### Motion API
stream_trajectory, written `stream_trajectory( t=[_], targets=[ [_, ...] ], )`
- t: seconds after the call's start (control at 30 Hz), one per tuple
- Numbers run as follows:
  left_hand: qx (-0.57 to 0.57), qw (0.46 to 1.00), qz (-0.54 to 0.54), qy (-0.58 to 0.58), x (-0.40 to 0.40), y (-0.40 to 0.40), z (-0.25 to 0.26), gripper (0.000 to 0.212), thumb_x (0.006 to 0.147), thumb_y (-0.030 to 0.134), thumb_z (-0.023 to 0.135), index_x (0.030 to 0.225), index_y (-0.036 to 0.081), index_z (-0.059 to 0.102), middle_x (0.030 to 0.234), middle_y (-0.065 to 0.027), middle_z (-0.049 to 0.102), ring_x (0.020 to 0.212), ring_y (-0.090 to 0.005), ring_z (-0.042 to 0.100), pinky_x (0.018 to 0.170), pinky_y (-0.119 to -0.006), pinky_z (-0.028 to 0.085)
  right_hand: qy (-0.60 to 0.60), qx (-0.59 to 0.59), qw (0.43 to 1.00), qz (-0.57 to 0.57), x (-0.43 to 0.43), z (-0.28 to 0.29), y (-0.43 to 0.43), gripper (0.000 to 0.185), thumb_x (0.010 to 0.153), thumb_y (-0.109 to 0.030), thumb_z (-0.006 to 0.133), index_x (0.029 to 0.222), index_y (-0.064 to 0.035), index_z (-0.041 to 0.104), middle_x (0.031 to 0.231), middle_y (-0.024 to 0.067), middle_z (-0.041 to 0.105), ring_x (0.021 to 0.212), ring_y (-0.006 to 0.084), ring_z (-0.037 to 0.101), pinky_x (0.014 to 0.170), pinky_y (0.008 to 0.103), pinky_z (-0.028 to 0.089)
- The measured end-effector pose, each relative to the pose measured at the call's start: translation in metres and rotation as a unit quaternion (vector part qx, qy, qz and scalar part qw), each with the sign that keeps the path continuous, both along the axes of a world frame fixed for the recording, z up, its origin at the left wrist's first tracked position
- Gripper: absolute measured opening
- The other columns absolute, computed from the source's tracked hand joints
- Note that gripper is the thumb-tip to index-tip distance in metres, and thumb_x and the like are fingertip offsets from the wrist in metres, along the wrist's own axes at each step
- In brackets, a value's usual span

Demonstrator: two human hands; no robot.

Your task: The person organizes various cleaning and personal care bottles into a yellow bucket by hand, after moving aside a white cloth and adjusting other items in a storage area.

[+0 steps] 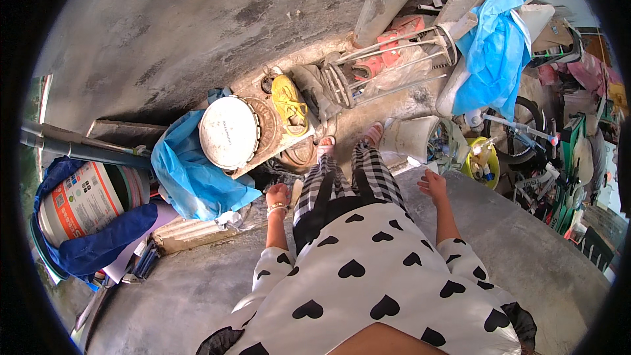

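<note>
My left hand point(278, 195), with a bracelet at the wrist, hangs beside my checked trousers, its fingers curled. Close to it is a pale strip point(296, 191); I cannot tell whether the hand touches it. My right hand point(433, 183) is held out on the other side, fingers apart and holding nothing. Ahead on the left, a round white bucket lid point(229, 132) rests on a dirty board point(268, 155). A yellow lace-up shoe point(288, 104) lies next to the lid. Blue plastic sheeting point(190, 172) hangs below the lid, near my left hand.
A tipped metal rack point(394, 61) lies ahead beside the wall. Right of my feet are a white bucket point(411, 137), a yellow-green basin point(480, 162) and a bicycle wheel point(517, 130). Blue sheeting point(495, 54) drapes at upper right. A printed paint bucket point(81, 202) and grey pipes point(98, 150) are left.
</note>
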State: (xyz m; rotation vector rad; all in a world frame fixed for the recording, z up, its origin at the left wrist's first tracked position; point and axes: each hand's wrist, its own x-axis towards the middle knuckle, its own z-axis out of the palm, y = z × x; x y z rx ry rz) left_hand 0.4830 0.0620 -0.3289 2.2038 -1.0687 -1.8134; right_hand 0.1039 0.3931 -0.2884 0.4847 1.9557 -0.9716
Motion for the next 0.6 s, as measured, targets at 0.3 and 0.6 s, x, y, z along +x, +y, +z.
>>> stream_trajectory(
  t=[0.3,0.6],
  targets=[
    [0.034,0.999,-0.014,0.005,0.003,0.004,0.003,0.019,0.084,0.016,0.058,0.100,0.007,0.059,0.085,-0.0035,0.064,0.071,-0.0157,0.064,0.054,-0.028,0.049,-0.007,-0.007,1.000,0.008,0.005,0.002,-0.006,0.050,0.085,-0.038,0.059,0.115,0.0011,0.053,0.105,0.0154,0.060,0.084,0.0256,0.065,0.065,0.0326,0.053],
    [0.013,1.000,0.016,0.016,0.005,0.001,0.003,0.022,0.085,0.016,0.057,0.102,0.003,0.060,0.085,-0.0069,0.065,0.069,-0.0172,0.065,0.051,-0.029,0.048,-0.012,-0.004,1.000,0.016,0.017,0.014,-0.013,0.048,0.086,-0.038,0.059,0.113,0.0010,0.053,0.108,0.0158,0.060,0.086,0.0257,0.065,0.067,0.0328,0.052]
  ],
)
